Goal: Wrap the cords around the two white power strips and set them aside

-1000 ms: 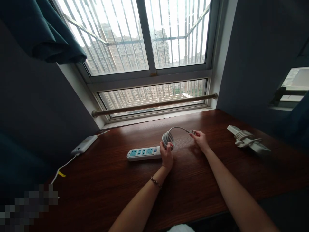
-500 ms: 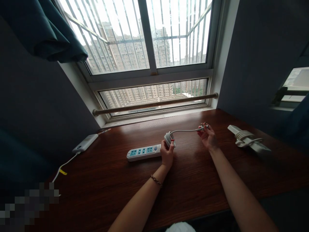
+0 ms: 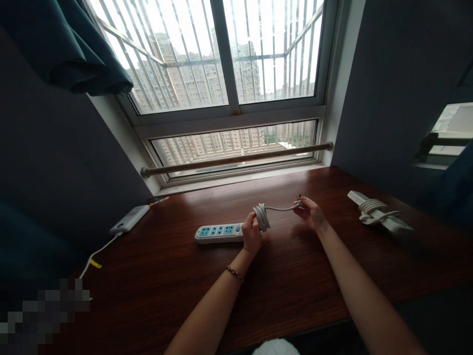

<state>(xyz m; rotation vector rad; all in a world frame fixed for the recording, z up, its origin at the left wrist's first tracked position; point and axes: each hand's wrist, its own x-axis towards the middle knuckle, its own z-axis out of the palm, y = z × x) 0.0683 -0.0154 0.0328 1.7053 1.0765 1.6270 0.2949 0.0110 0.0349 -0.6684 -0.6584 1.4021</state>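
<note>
Fingers (image 3: 250, 220) of the left hand (image 3: 253, 236) were curled around a coiled white cord (image 3: 261, 217), a little right of centre in the frame. Farther right, the right hand (image 3: 312, 214) pinched the plug (image 3: 299, 202) at the cord's end, with a short length running between the hands. A bracelet (image 3: 235, 273) circled the left wrist. Near the centre, just left of the left hand, the power strip (image 3: 219, 233) lay on the brown counter (image 3: 303, 286), blue sockets upward, its right end partly hidden. At the frame's right lay a white bar (image 3: 401, 228) wound with cord; at the left, a white box (image 3: 131, 220) with a cable (image 3: 99, 252). A window (image 3: 231, 118) filled the top centre, beside a blue curtain (image 3: 74, 64) at upper left.
</note>
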